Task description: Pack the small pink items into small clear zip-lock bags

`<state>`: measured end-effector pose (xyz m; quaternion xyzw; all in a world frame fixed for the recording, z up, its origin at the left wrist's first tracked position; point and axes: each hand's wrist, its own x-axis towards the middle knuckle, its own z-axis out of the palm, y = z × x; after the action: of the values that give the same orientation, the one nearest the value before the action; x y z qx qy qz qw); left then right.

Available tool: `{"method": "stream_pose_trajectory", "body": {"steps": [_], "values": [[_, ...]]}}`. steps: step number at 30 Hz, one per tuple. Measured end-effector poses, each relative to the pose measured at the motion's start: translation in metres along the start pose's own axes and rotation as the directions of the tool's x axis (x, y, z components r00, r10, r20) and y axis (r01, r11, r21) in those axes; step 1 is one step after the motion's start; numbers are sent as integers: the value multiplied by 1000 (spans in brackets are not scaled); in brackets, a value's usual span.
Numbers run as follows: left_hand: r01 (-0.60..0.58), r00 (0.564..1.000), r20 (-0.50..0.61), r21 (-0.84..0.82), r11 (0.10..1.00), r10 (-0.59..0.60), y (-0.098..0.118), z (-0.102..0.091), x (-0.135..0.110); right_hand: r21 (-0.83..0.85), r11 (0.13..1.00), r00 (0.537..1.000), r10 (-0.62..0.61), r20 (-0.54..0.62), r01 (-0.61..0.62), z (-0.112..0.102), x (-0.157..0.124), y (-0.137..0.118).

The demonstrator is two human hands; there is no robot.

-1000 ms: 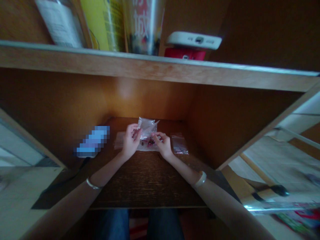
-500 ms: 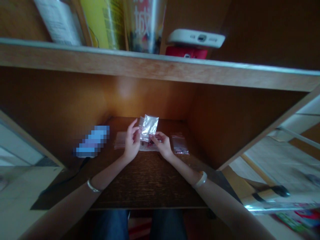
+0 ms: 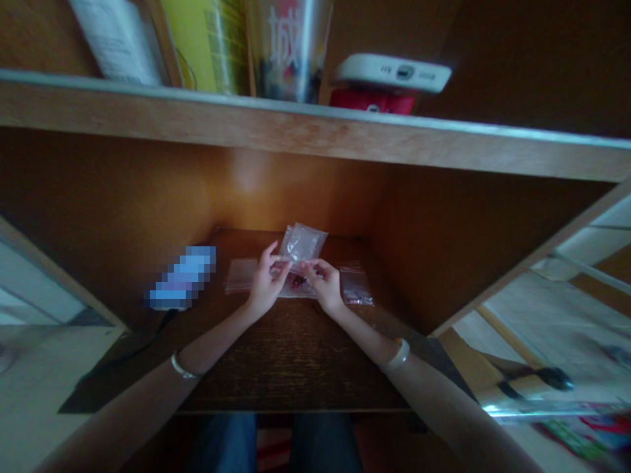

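Small clear plastic bags (image 3: 306,242) are held up between both hands, one overlapping another. My left hand (image 3: 267,281) pinches their lower left edge between thumb and fingers. With thumb and forefinger, my right hand (image 3: 324,282) grips the lower right edge. Beneath the hands, small dark red pieces (image 3: 297,282), too small to name, lie on a clear plastic sheet or bag (image 3: 290,293). Left of my left hand lie flat clear bags (image 3: 240,274). Another clear bag (image 3: 357,288) with small bits in its lower end rests just right of my right hand.
A lit phone-like device (image 3: 183,279), its screen blurred out, stands at the left with a cable (image 3: 158,332). Overhead, a shelf edge (image 3: 315,128) crosses the view, bearing a white device (image 3: 394,72), a red item (image 3: 372,101), and containers. Side walls enclose the dark wooden desktop (image 3: 296,361).
My left thumb and fingers have closed on the bags' lower edge, and the hands have come nearer together. The bags have tilted and shifted slightly right.
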<state>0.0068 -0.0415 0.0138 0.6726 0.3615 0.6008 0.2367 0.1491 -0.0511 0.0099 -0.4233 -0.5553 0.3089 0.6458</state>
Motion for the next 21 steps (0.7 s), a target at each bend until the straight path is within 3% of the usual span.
{"method": "stream_pose_trajectory", "body": {"steps": [7,14,21], "values": [[58,995,75,35,998,-61,1,-4,3,2,1000,999,2,-49,-2,1,1,2],[24,994,103,13,1000,-26,4,-3,2,-53,998,998,28,65,-25,-1,-1,-4],[16,995,99,45,999,-21,7,-3,2,-59,998,996,23,83,-18,-1,-1,-3]]}}
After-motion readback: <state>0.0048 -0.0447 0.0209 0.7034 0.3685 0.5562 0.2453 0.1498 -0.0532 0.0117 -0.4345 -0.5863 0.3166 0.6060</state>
